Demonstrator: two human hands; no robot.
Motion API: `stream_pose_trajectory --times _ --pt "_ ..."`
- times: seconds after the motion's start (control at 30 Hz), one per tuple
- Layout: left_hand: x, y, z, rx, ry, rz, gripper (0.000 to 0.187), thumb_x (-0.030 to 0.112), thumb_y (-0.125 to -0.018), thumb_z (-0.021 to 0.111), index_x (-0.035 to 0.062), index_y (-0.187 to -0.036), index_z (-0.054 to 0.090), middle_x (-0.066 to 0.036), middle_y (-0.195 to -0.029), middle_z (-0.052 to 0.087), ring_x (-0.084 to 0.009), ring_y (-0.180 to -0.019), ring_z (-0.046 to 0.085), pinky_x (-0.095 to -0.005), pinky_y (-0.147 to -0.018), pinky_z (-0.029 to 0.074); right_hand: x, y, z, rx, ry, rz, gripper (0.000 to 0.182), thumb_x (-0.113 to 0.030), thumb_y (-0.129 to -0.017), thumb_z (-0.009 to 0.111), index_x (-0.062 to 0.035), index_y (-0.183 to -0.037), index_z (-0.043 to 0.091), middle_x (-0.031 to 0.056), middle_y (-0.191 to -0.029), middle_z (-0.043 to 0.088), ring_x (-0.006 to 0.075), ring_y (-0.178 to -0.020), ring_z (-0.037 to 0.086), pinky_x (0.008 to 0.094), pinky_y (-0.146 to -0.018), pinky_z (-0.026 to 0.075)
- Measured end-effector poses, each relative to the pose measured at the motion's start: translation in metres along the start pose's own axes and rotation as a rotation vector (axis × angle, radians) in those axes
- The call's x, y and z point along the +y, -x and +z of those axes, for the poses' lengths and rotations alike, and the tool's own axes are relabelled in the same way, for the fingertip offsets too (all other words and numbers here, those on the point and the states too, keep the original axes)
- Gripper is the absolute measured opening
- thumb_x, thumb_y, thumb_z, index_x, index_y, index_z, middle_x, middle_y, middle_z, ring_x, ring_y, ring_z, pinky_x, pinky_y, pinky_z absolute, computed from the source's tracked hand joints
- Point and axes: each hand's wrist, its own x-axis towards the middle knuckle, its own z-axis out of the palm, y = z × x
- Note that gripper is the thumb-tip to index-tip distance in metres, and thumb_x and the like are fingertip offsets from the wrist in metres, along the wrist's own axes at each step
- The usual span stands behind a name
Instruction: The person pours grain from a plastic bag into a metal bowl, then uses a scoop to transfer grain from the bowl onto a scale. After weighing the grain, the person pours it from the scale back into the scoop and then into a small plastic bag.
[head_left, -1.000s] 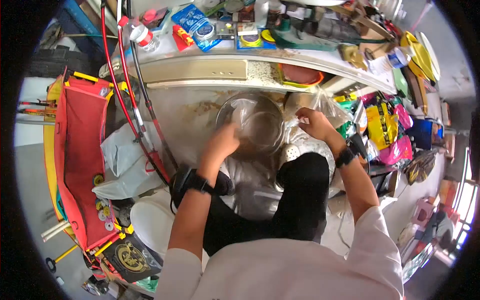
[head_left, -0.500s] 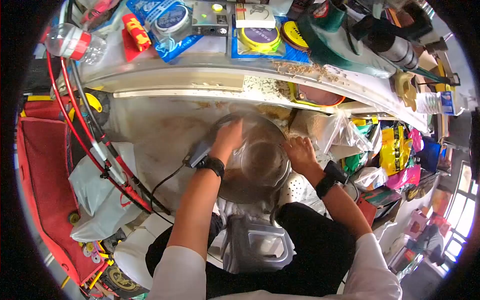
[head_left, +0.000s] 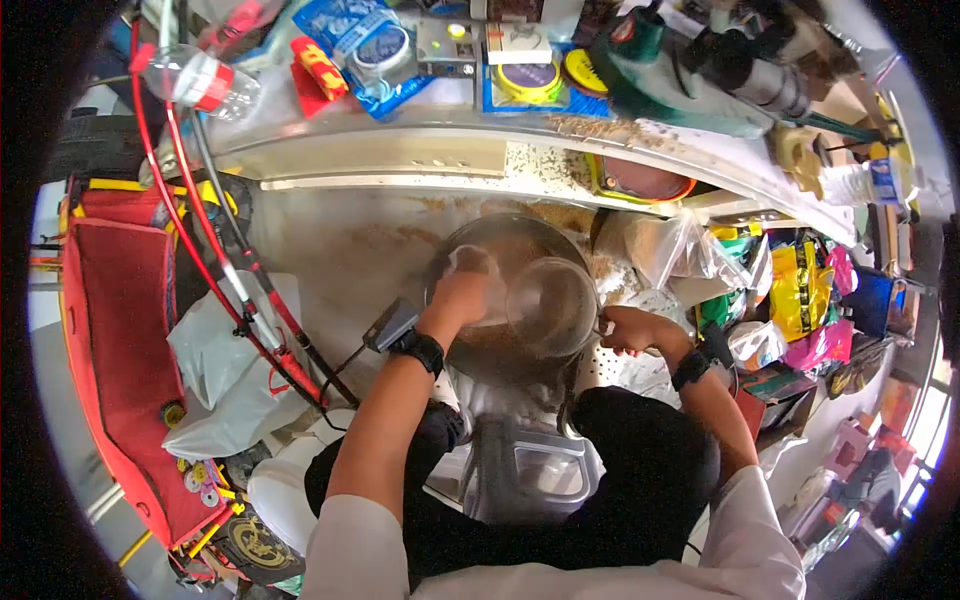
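A wide dark round basin [head_left: 510, 372] stands on the floor between the feet, with brownish loose material in it. My left hand [head_left: 460, 300] is over its left part, closed around a pale translucent container [head_left: 478, 262] that is blurred. At the basin's right edge my right hand [head_left: 640, 330] has its fingers curled round the handle of a round sieve [head_left: 552, 308]. The sieve lies over the right half of the basin, next to the container.
A bench [head_left: 380, 160] with packets and a green machine [head_left: 660, 75] runs across the top. Red and black rods [head_left: 235, 285] and a red bag [head_left: 125, 350] are at left. Plastic bags [head_left: 690, 255] lie at right. A plastic bottle [head_left: 205, 85] is upper left.
My right hand has moved slightly right and down, and the sieve has shifted right. The container at my left hand shows more clearly. The whole view has shifted a little.
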Motion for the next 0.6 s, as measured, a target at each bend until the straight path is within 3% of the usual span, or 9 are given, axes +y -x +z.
stream_pose_trajectory --times 0.1,0.2,0.27,0.37,0.47,0.6 --pt "0.018 0.033 -0.026 -0.112 -0.194 0.067 0.025 0.005 -0.069 0.054 0.0106 -0.091 0.062 -0.018 -0.089 0.063 -0.0373 -0.086 0.06 -0.0477 -0.073 0.048 -0.009 0.036 -0.002 0.078 0.0 -0.002 0.03 -0.024 -0.078 0.063 -0.0006 -0.093 0.053 0.0055 -0.064 0.056 0.0143 -0.048 0.054 0.0279 -0.041 0.045" --pt "0.033 0.082 -0.053 0.064 -0.228 0.137 0.023 0.002 -0.069 0.052 0.0092 -0.089 0.063 -0.017 -0.088 0.063 -0.037 -0.086 0.06 -0.0468 -0.074 0.048 -0.022 0.077 -0.006 0.154 -0.195 -0.052 0.031 -0.026 -0.078 0.064 0.001 -0.089 0.054 0.0053 -0.064 0.056 0.014 -0.049 0.054 0.0271 -0.041 0.045" --pt "0.045 0.114 -0.073 0.169 -0.101 0.163 0.021 0.0 -0.069 0.051 0.0065 -0.086 0.06 -0.016 -0.086 0.062 -0.0372 -0.085 0.059 -0.047 -0.073 0.047 -0.04 0.104 -0.006 0.255 -0.13 -0.087 0.035 -0.029 -0.078 0.066 0.0022 -0.087 0.053 0.0058 -0.065 0.056 0.0128 -0.048 0.053 0.0258 -0.04 0.045" --pt "0.078 0.161 -0.107 0.34 -0.085 0.275 0.017 0.0 -0.066 0.051 0.0058 -0.081 0.058 -0.014 -0.084 0.06 -0.0365 -0.082 0.058 -0.047 -0.07 0.046 -0.066 0.136 -0.007 0.384 -0.318 -0.251 0.041 -0.035 -0.077 0.07 0.0018 -0.084 0.054 0.0057 -0.065 0.057 0.01 -0.043 0.05 0.0234 -0.038 0.041" --pt "0.102 0.195 -0.121 0.406 -0.14 0.335 0.02 0.0 -0.067 0.052 0.0077 -0.083 0.06 -0.011 -0.086 0.06 -0.0331 -0.082 0.059 -0.0429 -0.069 0.047 -0.114 0.161 0.02 0.349 -0.53 -0.363 0.043 -0.038 -0.076 0.071 0.0009 -0.08 0.054 0.0046 -0.06 0.055 0.0094 -0.042 0.048 0.0232 -0.035 0.037" --pt "0.13 0.237 -0.13 0.452 -0.149 0.385 0.018 0.0 -0.066 0.052 0.0076 -0.082 0.058 -0.011 -0.082 0.059 -0.0337 -0.079 0.059 -0.0438 -0.068 0.047 -0.146 0.161 0.059 0.375 -0.461 -0.388 0.044 -0.04 -0.075 0.072 0.0006 -0.078 0.054 0.0049 -0.058 0.054 0.0099 -0.041 0.048 0.024 -0.035 0.035"
